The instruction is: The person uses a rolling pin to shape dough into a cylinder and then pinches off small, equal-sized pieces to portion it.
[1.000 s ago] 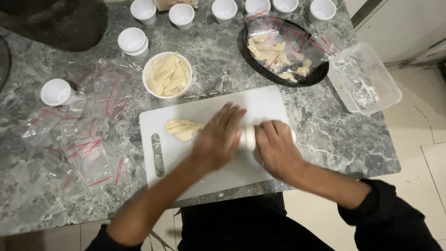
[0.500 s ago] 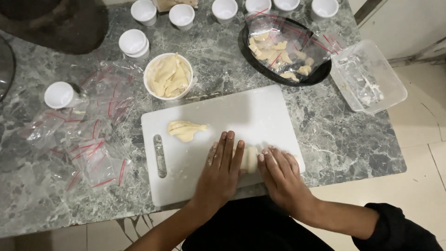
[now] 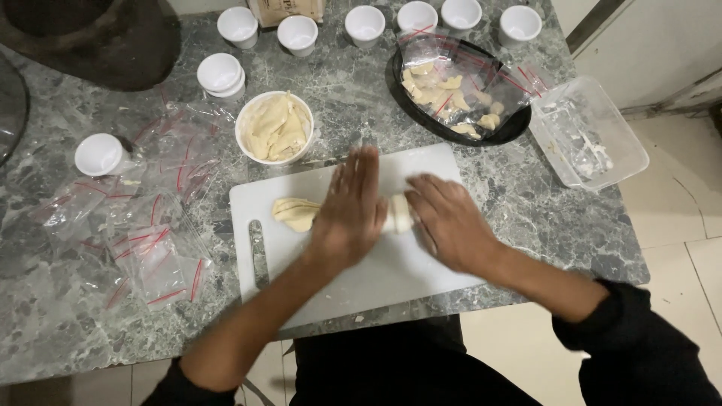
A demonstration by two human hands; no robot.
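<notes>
Both hands lie flat on a roll of pale dough [image 3: 398, 213] that rests on the white cutting board [image 3: 376, 278], near the middle of the desk's [image 3: 45, 331] front edge. The left hand [image 3: 352, 207] presses palm down over the left part of the roll, its fingers [image 3: 359, 169] stretched out straight and close together, pointing toward the far edge. The right hand [image 3: 450, 219] covers the right end of the roll in the same way, fingers extended and slightly spread, gripping nothing. Only a short piece of the roll shows between the two hands. Just left of the left hand, on the same board, lies a folded dough piece [image 3: 295, 212].

Beyond the board's far left corner stands a white bowl [image 3: 274, 128] filled with more folded pieces. Toward the far right corner of the desk a black plate [image 3: 459, 89] carries pale pieces under a clear zip bag. At the right edge sits an empty clear plastic container [image 3: 588, 132]. Small white cups [image 3: 365, 22] line the far edge, and clear zip bags [image 3: 143, 233] with red seals lie scattered over the left part of the desk.
</notes>
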